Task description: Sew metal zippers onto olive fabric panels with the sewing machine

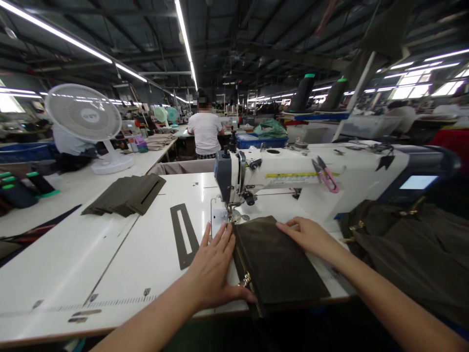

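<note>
A dark olive fabric panel (278,264) with a zipper (244,264) along its left edge lies on the sewing table, its far left corner at the needle of the white sewing machine (286,166). My left hand (216,264) rests with fingers spread at the zipper edge, fingertips close to the presser foot (230,213) and thumb by the gold zipper pull (246,279). On the panel's far right edge lies my right hand (304,234), fingers stretched out and lightly bent. Left of my left hand is a flat slotted template (184,237).
A stack of olive fabric pieces (124,195) lies at the left, near a white fan (88,117) and thread cones (22,188). Pink-handled snips (325,176) sit on the machine's arm. More olive fabric with zippers (406,254) is heaped at right. A person (205,129) sits ahead.
</note>
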`<action>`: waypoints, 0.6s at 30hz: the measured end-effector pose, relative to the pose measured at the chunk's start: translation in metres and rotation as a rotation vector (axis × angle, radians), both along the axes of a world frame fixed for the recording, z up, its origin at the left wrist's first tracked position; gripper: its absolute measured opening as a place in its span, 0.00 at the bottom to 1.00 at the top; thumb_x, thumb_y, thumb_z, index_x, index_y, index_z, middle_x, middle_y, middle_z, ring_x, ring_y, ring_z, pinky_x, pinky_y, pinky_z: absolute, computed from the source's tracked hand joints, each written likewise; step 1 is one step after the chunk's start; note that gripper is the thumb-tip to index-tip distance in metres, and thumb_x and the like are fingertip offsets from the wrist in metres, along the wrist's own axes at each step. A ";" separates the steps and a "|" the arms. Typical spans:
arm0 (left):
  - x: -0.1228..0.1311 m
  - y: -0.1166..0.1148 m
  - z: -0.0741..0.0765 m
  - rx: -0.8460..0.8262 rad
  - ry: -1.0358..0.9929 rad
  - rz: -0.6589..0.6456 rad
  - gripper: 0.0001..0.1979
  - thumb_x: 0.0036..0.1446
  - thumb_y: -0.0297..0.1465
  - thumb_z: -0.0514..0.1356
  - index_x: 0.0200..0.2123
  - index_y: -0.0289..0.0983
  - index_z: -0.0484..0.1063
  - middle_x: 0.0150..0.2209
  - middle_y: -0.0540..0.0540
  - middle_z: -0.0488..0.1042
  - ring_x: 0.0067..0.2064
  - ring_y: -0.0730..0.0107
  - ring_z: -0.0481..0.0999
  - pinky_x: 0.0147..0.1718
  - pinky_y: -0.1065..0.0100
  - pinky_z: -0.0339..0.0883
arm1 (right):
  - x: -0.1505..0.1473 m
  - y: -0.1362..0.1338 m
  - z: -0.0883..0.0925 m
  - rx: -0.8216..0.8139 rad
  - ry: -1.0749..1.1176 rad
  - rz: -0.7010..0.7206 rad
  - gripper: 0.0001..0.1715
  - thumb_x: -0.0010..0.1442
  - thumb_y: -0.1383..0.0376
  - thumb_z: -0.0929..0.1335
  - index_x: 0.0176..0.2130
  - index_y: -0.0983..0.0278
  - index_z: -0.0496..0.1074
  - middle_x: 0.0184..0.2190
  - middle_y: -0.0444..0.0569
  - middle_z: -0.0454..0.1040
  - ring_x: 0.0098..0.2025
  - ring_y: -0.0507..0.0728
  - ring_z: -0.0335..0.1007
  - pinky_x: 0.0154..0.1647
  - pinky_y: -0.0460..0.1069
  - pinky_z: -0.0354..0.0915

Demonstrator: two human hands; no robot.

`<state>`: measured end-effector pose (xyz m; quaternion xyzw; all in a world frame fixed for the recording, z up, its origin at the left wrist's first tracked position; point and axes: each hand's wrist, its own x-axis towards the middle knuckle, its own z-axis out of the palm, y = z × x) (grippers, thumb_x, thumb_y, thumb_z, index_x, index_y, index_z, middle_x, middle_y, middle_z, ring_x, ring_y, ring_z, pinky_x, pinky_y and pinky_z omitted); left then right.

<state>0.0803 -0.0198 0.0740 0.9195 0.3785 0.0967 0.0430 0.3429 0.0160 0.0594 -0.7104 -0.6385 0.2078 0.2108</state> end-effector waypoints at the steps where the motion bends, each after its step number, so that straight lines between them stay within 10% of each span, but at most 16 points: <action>1: 0.001 0.002 -0.002 -0.012 0.008 -0.012 0.54 0.41 0.63 0.49 0.61 0.29 0.47 0.61 0.30 0.48 0.62 0.46 0.44 0.58 0.43 0.29 | -0.001 0.008 0.002 0.021 -0.023 -0.005 0.24 0.55 0.47 0.60 0.28 0.64 0.69 0.23 0.52 0.75 0.28 0.60 0.72 0.28 0.50 0.62; 13: 0.004 0.017 0.011 -0.128 0.206 0.036 0.57 0.34 0.62 0.54 0.59 0.26 0.51 0.61 0.28 0.47 0.60 0.32 0.45 0.55 0.37 0.32 | -0.019 0.019 -0.020 0.234 -0.441 0.036 0.11 0.62 0.64 0.58 0.40 0.66 0.65 0.22 0.51 0.72 0.24 0.61 0.69 0.24 0.50 0.55; 18: 0.002 0.021 0.003 -0.105 0.163 0.001 0.55 0.37 0.63 0.52 0.60 0.30 0.51 0.61 0.30 0.47 0.61 0.35 0.44 0.55 0.39 0.33 | -0.046 0.002 0.003 0.378 -0.568 0.185 0.13 0.60 0.71 0.57 0.38 0.70 0.69 0.41 0.62 0.71 0.44 0.65 0.65 0.42 0.57 0.58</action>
